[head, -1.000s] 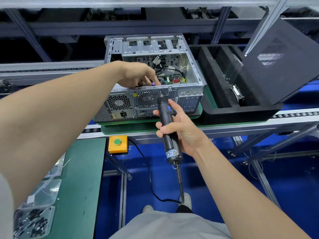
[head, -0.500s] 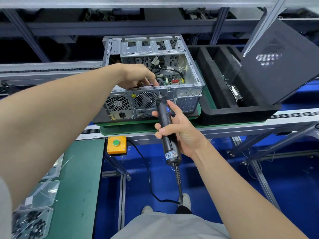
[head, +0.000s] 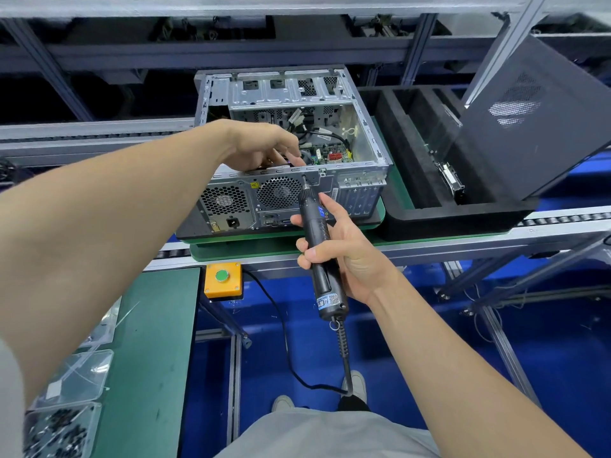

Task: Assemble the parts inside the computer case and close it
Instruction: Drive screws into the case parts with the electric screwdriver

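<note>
The open silver computer case [head: 370, 140] lies on its side on a green pallet [head: 380, 213], rear panel with fans facing me. My left hand [head: 264, 147] reaches over the rear top edge into the case, fingers curled down near the motherboard; what they touch is hidden. My right hand [head: 340, 246] grips a black electric screwdriver [head: 317, 246], its bit tip pressed against the rear panel's upper edge just right of the round fan. The black side panel [head: 535, 120] leans tilted at the right.
A black foam tray [head: 463, 223] holding a metal part sits right of the case on the conveyor. A yellow box with a green button [head: 222, 280] hangs below. Clear bins of screws [head: 56, 431] rest on the green bench at lower left. The screwdriver's cable trails down.
The screwdriver and my right hand have shifted slightly left and up along the rear panel. My left hand stays inside the case's rear edge, barely moved.
</note>
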Demonstrator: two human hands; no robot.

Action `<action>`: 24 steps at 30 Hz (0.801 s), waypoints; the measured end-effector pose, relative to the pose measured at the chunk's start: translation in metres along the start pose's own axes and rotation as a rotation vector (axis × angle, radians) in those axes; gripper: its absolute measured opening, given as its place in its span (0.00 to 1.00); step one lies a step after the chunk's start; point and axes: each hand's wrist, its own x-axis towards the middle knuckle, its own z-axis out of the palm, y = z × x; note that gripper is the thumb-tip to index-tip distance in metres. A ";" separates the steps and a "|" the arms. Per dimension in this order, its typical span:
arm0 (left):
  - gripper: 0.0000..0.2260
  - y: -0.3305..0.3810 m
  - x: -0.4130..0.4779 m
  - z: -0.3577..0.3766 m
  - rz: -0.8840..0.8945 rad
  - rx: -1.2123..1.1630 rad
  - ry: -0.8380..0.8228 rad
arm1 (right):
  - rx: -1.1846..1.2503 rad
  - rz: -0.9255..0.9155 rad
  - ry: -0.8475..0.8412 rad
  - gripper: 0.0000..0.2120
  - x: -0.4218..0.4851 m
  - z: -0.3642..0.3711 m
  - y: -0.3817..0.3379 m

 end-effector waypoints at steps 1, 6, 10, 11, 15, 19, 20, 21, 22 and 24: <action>0.17 0.000 0.001 -0.001 -0.007 0.004 -0.010 | -0.006 0.001 0.001 0.53 0.000 0.000 0.000; 0.17 0.003 0.005 -0.004 -0.011 0.003 -0.028 | -0.024 -0.001 -0.001 0.54 0.000 -0.001 0.000; 0.19 0.009 0.002 -0.007 -0.048 0.029 -0.082 | -0.042 0.004 0.003 0.54 0.000 0.000 -0.001; 0.19 0.010 0.001 -0.007 -0.048 0.038 -0.086 | -0.043 0.005 0.003 0.54 0.000 0.000 -0.001; 0.16 0.012 -0.004 -0.005 -0.023 0.083 -0.087 | -0.040 0.011 0.010 0.54 0.001 0.001 -0.001; 0.13 0.009 -0.008 -0.005 0.010 0.124 -0.085 | -0.045 0.010 0.019 0.54 0.001 0.001 0.000; 0.13 0.009 -0.009 -0.005 0.015 0.128 -0.089 | -0.043 0.009 0.020 0.53 0.001 0.001 0.000; 0.12 0.008 -0.009 -0.005 0.018 0.129 -0.099 | -0.040 0.010 0.020 0.53 0.001 0.001 -0.001; 0.11 0.008 -0.010 -0.004 0.020 0.127 -0.110 | -0.038 0.011 0.021 0.53 0.001 0.001 -0.001; 0.10 0.009 -0.012 -0.004 0.029 0.124 -0.127 | -0.042 0.013 0.025 0.54 0.001 0.002 -0.001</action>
